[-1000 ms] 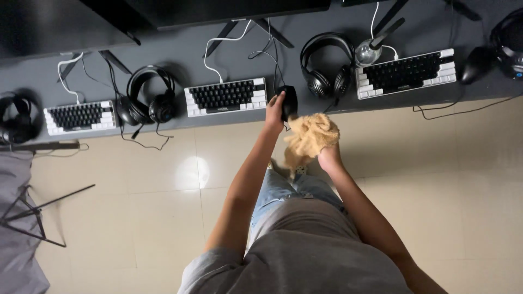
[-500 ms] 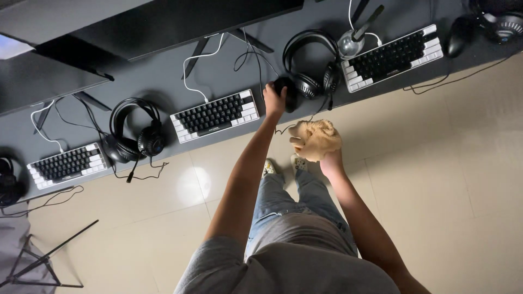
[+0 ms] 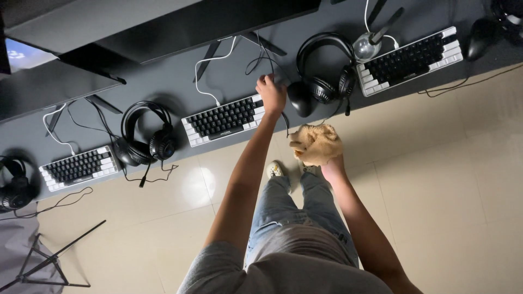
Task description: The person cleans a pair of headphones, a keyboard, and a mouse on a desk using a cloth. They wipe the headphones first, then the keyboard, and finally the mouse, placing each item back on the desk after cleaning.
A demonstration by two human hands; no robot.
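Overhead — left hand (image 3: 271, 93) fisted around a black cable (image 3: 283, 117) on the dark desk (image 3: 163, 87), beside the black headphones (image 3: 321, 76). Right hand (image 3: 327, 158) clenches a bunched tan cloth (image 3: 316, 143) just off the desk edge.

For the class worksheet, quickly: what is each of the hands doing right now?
Left hand: closed on something dark on the desk; what it is cannot be told.
Right hand: closed, holding a tan cloth.

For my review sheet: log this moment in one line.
left hand: grips mouse on desk | right hand: holds tan cloth | beside: headset
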